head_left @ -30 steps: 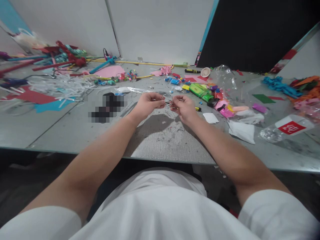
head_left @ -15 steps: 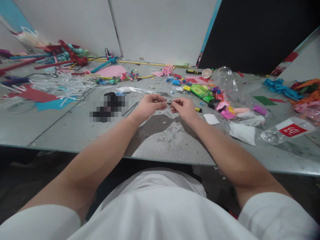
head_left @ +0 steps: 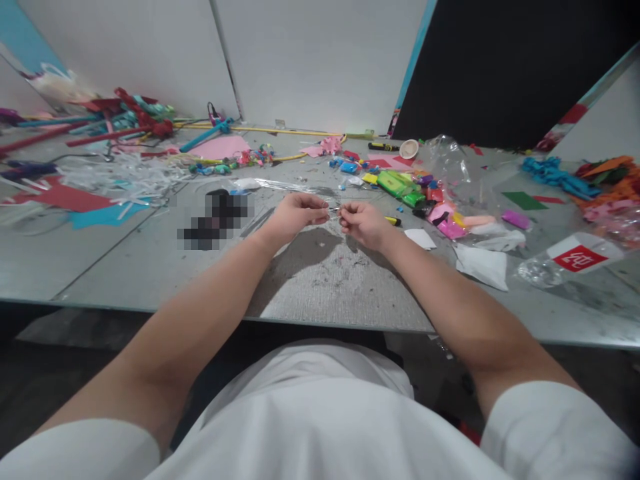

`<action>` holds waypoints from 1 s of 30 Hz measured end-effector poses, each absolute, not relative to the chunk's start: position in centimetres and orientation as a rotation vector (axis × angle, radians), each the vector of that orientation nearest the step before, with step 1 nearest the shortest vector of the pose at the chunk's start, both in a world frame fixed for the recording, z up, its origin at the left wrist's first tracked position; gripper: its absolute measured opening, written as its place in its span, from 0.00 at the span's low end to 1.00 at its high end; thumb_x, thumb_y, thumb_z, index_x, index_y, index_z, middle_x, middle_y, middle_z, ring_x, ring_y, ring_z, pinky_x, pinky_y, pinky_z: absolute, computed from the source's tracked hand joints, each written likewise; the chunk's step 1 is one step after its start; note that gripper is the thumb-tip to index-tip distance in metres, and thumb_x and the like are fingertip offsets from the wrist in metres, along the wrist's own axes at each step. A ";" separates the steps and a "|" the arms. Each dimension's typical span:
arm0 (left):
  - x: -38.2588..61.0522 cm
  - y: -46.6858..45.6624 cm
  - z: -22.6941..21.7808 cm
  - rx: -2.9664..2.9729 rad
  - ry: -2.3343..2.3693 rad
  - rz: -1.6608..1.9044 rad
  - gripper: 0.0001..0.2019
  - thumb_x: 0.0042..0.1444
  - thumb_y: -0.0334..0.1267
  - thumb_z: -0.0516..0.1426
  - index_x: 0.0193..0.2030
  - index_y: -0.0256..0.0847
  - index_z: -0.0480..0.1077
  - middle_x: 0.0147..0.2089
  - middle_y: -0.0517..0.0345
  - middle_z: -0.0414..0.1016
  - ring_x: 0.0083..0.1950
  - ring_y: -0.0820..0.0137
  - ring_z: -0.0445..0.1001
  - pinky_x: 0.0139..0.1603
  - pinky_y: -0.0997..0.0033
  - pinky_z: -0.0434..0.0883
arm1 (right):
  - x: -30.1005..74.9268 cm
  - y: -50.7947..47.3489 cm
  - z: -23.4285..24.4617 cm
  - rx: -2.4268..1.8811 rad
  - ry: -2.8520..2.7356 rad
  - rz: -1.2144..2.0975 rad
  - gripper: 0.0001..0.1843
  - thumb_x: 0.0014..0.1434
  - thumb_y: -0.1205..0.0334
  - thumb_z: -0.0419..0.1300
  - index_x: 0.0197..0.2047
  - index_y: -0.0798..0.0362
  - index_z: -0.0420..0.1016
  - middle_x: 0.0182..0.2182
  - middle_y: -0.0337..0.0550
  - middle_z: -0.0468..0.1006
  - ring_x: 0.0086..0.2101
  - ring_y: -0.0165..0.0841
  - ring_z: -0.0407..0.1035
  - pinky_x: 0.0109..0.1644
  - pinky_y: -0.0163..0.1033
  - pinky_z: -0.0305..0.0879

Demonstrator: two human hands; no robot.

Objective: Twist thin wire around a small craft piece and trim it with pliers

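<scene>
My left hand (head_left: 300, 217) and my right hand (head_left: 363, 221) face each other over the middle of the table, thumbs and fingers pinched. Between the fingertips runs a small thin shiny piece (head_left: 334, 209), like a bit of wire; its exact kind is too small to make out. Both hands seem to grip it, one at each end. Just behind my right hand, part of a yellow-and-black tool (head_left: 393, 221) shows on the table. A small white paper (head_left: 421, 239) lies to the right of that hand.
Coloured clay packets (head_left: 397, 183) spread at the back right, near a clear plastic bottle (head_left: 575, 259) on its side. White strips (head_left: 125, 175) and red rolled sticks (head_left: 110, 133) pile at the left. A pixelated dark object (head_left: 215, 220) lies left of my hands. The table's front edge (head_left: 340, 325) is close.
Both hands stay close together, with a slight shift of the fingers and of the thin piece's angle. The whole view has moved slightly.
</scene>
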State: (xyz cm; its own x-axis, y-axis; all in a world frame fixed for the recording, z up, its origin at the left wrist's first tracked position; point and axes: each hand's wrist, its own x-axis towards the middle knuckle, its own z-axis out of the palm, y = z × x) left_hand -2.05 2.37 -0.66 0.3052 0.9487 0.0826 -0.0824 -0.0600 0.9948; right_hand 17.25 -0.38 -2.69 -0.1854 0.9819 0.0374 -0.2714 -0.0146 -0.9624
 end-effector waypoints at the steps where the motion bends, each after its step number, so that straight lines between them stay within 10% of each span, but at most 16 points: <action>1: -2.0 2.3 -0.5 1.336 0.883 1.061 0.11 0.46 0.27 0.74 0.33 0.36 0.79 0.32 0.57 0.80 0.36 0.71 0.81 0.54 0.58 0.80 | 17.2 -0.5 -2.6 -0.882 -1.136 1.476 0.13 0.60 0.66 0.73 0.31 0.52 0.73 0.27 0.33 0.69 0.27 0.26 0.62 0.31 0.33 0.61; 10: -2.0 1.9 0.1 1.277 0.813 1.097 0.08 0.47 0.24 0.71 0.33 0.36 0.79 0.34 0.56 0.82 0.37 0.72 0.82 0.53 0.63 0.80 | 17.1 -1.0 -2.3 -0.814 -1.142 1.500 0.13 0.62 0.57 0.72 0.32 0.49 0.72 0.32 0.36 0.72 0.33 0.30 0.66 0.39 0.36 0.68; 21: -1.6 1.5 0.2 1.326 0.842 1.118 0.08 0.48 0.24 0.72 0.30 0.36 0.79 0.30 0.58 0.80 0.33 0.72 0.80 0.51 0.61 0.79 | 17.3 -1.6 -2.4 -1.049 -1.562 0.476 0.14 0.57 0.51 0.73 0.33 0.45 0.73 0.32 0.39 0.71 0.37 0.38 0.65 0.48 0.45 0.65; 30: -1.6 1.2 0.4 1.391 0.830 1.124 0.08 0.49 0.25 0.71 0.31 0.37 0.78 0.28 0.59 0.79 0.31 0.72 0.78 0.45 0.65 0.77 | 17.1 -2.2 -1.9 -1.057 -1.538 0.419 0.13 0.60 0.49 0.68 0.29 0.45 0.74 0.30 0.43 0.70 0.40 0.42 0.65 0.51 0.47 0.62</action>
